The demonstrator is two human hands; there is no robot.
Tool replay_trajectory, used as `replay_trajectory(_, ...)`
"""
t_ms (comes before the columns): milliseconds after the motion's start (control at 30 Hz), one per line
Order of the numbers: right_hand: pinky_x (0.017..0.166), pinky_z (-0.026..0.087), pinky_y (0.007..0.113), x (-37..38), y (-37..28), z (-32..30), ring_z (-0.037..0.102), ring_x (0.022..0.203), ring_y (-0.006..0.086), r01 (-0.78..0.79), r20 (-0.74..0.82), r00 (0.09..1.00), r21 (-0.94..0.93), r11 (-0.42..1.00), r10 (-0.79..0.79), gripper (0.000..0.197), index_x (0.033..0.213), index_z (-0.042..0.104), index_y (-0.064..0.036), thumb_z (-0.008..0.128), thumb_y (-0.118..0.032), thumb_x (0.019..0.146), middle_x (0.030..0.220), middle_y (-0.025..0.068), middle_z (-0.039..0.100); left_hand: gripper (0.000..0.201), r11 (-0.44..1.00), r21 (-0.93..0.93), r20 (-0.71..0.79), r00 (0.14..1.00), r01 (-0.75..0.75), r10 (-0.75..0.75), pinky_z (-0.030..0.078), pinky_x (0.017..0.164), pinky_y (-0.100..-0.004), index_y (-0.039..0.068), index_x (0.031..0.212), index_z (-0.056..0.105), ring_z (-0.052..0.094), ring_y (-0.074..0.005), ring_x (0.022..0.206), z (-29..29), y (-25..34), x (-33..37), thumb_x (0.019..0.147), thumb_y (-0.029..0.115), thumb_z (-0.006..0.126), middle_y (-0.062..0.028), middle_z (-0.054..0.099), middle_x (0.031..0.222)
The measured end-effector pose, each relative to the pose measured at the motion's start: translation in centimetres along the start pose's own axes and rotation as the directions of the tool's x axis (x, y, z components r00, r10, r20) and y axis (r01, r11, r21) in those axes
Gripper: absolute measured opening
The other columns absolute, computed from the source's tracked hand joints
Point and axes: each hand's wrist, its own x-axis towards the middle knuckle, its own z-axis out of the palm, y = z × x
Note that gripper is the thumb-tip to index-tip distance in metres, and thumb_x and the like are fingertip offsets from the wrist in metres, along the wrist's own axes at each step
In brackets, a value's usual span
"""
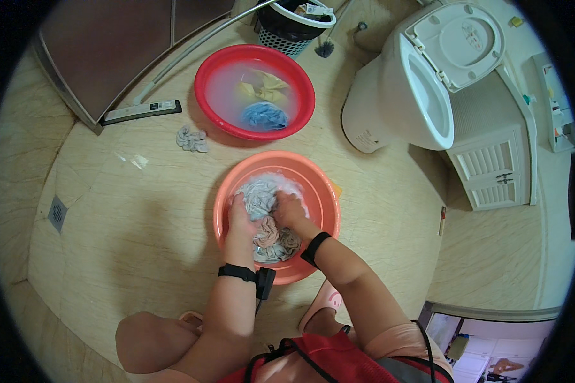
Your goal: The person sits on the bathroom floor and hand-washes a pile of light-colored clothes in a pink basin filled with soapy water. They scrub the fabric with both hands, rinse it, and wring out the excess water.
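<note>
An orange plastic basin (327, 210) stands on the floor in front of me, with wet clothes and white suds in it. Both hands are inside it, on a bunched pale grey-white cloth (259, 195). My left hand (241, 217) grips the cloth's left side, its fingers partly buried in the folds. From the right, my right hand (290, 209) has its fingers curled into the same cloth. Nearer to me in the basin lie a crumpled peach-beige cloth (266, 232), a brownish cloth (289, 242) and another pale cloth (271, 253).
Beyond is a red basin (307, 96) of cloudy water holding a yellow cloth (269, 86) and a blue cloth (265, 116). A small grey cloth (191, 139) and a flat mop (142, 112) lie to its left. The toilet (390, 89) stands at the right, a bin (284, 41) behind.
</note>
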Motion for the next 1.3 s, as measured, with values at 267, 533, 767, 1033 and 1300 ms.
replay_trajectory(267,0.075,0.051,0.033,2.7,2.3,-0.3,0.062,0.089,0.0209,-0.009,0.091,0.989,0.829,0.56,-0.119,0.038,0.112,0.057,-0.0031,0.062,-0.004,0.074,0.099,0.0122,0.063,0.07,0.996,-0.064,-0.073,0.995,0.062,-0.067,0.029,0.103,-0.0546,0.01,0.142,0.031,0.037,-0.0281,0.128,1.1,-1.8,1.6,0.087,0.051,0.049,-0.0109,0.038,0.141)
replay_trajectory(533,0.067,0.049,0.037,-7.6,-6.6,-6.2,0.061,0.069,0.0265,0.579,-0.208,0.781,0.595,0.558,-0.589,0.025,0.087,0.058,-0.0064,0.065,-0.019,0.067,0.076,0.0124,0.059,0.038,0.894,-0.031,0.387,0.82,-0.446,0.423,0.043,0.095,-0.033,0.008,0.129,0.05,0.05,-0.0191,0.115,-2.1,-1.9,-3.5,0.095,0.025,0.045,-0.0063,0.052,0.125)
replay_trajectory(767,0.074,0.051,0.041,-0.4,-1.5,-4.7,0.064,0.083,0.0331,0.148,-0.287,0.958,0.403,0.903,-0.029,0.039,0.105,0.06,-0.0052,0.063,-0.03,0.074,0.089,0.0178,0.065,0.035,0.983,-0.176,0.233,0.972,0.051,-0.009,0.048,0.091,-0.039,0.011,0.115,0.06,0.062,-0.023,0.101,1.1,-2.0,0.4,0.095,0.035,0.044,-0.0074,0.066,0.106)
replay_trajectory(1033,0.094,0.044,0.045,0.7,1.7,0.5,0.053,0.113,0.0387,0.031,0.161,0.986,0.033,0.999,-0.036,0.065,0.13,0.04,-0.0055,0.067,-0.033,0.077,0.12,0.0257,0.055,0.061,0.999,-0.041,0.009,1.0,-0.005,0.006,0.015,0.109,-0.0534,0.018,0.14,0.037,0.019,-0.0255,0.139,0.1,-0.5,0.1,0.088,0.047,0.048,-0.0085,0.025,0.15)
replay_trajectory(1300,0.073,0.047,0.028,2.2,1.0,0.5,0.055,0.082,0.0129,-0.019,0.143,0.962,0.884,0.466,-0.233,0.029,0.099,0.061,-0.0036,0.068,-0.008,0.072,0.09,0.0038,0.059,0.052,0.994,-0.084,0.046,0.997,0.064,-0.06,0.027,0.104,-0.0548,0.016,0.135,0.042,0.031,-0.0282,0.131,0.9,-1.5,0.4,0.09,0.042,0.049,-0.0115,0.037,0.14)
